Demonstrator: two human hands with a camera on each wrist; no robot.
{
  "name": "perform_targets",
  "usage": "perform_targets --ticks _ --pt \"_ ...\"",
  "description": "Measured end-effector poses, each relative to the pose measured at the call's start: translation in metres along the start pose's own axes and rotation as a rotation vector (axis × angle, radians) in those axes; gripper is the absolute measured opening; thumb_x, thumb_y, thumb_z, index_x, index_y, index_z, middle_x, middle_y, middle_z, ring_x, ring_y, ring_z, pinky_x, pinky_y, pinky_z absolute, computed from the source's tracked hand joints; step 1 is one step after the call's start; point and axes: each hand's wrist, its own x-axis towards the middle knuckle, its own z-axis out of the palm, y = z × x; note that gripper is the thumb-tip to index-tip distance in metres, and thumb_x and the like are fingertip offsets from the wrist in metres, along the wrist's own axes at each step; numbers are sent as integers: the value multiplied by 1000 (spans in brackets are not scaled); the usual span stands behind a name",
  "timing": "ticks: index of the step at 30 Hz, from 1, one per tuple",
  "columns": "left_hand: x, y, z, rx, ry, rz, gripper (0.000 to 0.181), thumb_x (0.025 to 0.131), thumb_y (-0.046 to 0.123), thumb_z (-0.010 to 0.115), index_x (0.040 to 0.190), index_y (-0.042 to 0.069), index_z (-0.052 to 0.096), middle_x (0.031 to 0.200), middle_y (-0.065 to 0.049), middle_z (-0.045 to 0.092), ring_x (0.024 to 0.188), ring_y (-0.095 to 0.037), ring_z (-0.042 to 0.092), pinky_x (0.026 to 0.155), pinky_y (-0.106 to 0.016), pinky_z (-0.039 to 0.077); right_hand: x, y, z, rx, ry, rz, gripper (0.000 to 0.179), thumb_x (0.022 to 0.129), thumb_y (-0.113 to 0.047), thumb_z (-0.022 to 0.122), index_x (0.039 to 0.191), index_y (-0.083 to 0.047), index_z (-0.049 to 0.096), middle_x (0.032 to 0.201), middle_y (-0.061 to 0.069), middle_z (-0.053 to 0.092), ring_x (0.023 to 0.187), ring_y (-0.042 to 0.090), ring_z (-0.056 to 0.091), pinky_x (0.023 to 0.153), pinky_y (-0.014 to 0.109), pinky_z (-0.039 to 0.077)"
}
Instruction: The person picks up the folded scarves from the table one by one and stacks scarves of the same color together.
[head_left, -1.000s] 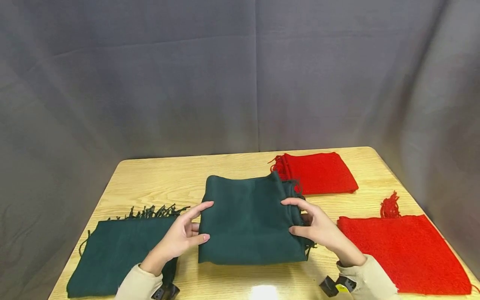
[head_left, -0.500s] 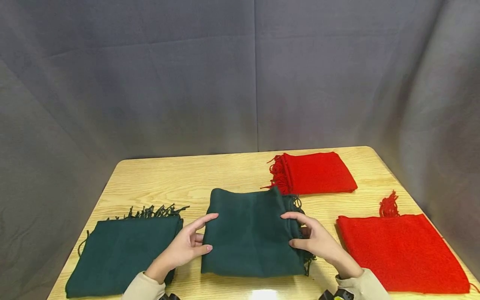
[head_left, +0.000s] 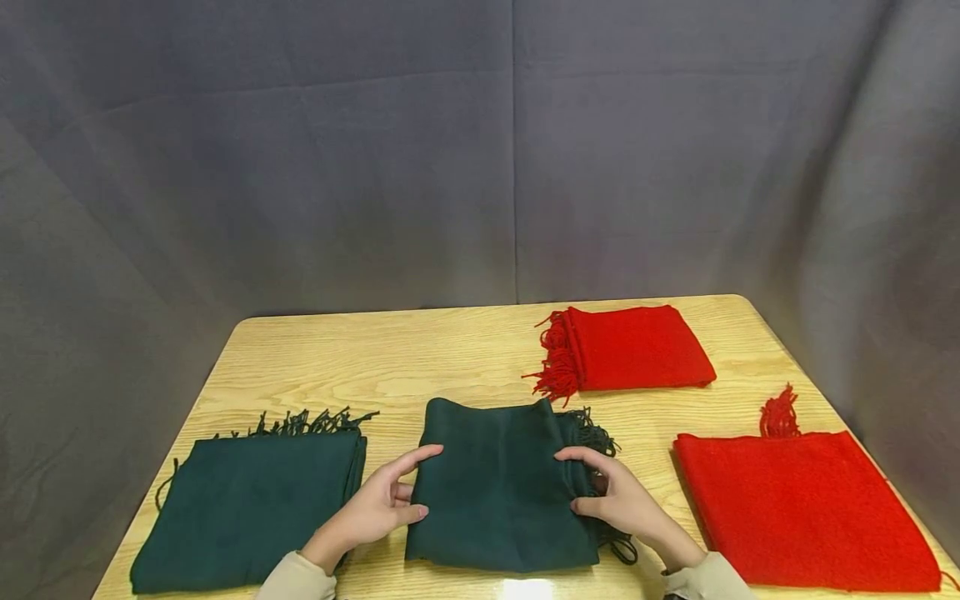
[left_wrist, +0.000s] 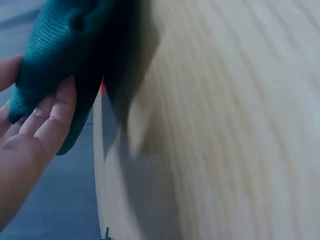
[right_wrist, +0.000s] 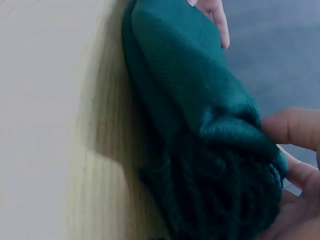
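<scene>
A folded dark green scarf is held between both hands at the middle front of the table. My left hand grips its left edge, thumb and forefinger on top and the other fingers beneath, as the left wrist view also shows. At the right edge, my right hand pinches the folded layers near the fringe. In both wrist views the scarf hangs just over the wood and casts a shadow on it. Its underside is mostly hidden.
Another folded green scarf lies at the left, fringe pointing away. A folded red scarf lies at the back right, and a larger red one at the front right. Grey cloth hangs behind the wooden table.
Both hands have lowered the green scarf and brought it nearer to the body. The fringe of the back red scarf, partly covered before, now shows fully. The other scarves lie unmoved.
</scene>
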Motion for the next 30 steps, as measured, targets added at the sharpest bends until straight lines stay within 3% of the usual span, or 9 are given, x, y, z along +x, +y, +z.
perform_targets --ticks 5,13,16,19,21,23,26,27,30 --pt "-2 -4 -2 9 7 -38 71 82 -14 53 143 10 27 147 -25 8 43 -7 26 46 -19 32 -1 4 1 40 -6 40 57 72 11 63 125 -1 47 125 27 43 66 16 55 58 27 46" --pt "-5 -5 -7 -3 -7 -108 69 84 -9 55 144 5 22 146 -28 7 47 -7 33 49 -20 34 -4 10 -4 22 10 77 56 73 8 66 125 1 48 127 30 39 66 16 56 60 28 47" --pt "-7 -6 -8 24 -15 -127 70 85 -8 55 144 3 20 134 -31 30 52 -9 42 54 -21 39 -4 12 -4 -5 19 91 56 72 7 67 124 1 48 126 29 40 62 14 54 59 27 47" --pt "-9 -7 -10 57 -20 -141 69 84 -7 56 143 0 20 111 -25 49 60 -11 51 60 -23 44 -4 14 -4 -35 27 97 55 72 5 69 124 0 50 125 28 42 67 16 56 61 28 47" --pt "-10 -8 -11 75 -25 -156 69 84 -6 56 143 -2 20 91 -20 56 58 -11 51 61 -22 44 -4 14 -4 -74 36 95 55 72 2 71 123 -2 51 125 27 44 77 19 57 65 28 47" --pt "-11 -9 -11 94 -22 -169 67 85 -4 57 142 -3 21 83 -14 58 54 -9 48 57 -21 42 -5 14 -4 -127 49 98 54 71 -2 73 122 -4 54 124 23 48 80 18 54 67 27 46" --pt "-11 -10 -12 135 -3 -185 63 87 1 57 141 -3 24 70 -14 59 49 -8 42 50 -21 37 -5 13 -4 -214 74 102 52 71 -9 75 119 -7 57 117 18 55 67 11 48 63 25 41" --pt "-12 -10 -12 157 4 -182 61 88 2 56 141 -3 26 70 -14 59 49 -8 42 48 -21 36 -6 12 -4 -242 81 108 51 71 -10 76 119 -8 58 105 14 59 62 9 44 60 24 39" --pt "-13 -8 -11 250 34 -149 55 89 5 56 137 -5 31 94 -17 59 50 -9 45 47 -24 38 -7 10 -5 -309 98 115 47 72 -13 76 115 -8 60 77 5 54 48 4 33 52 23 34"
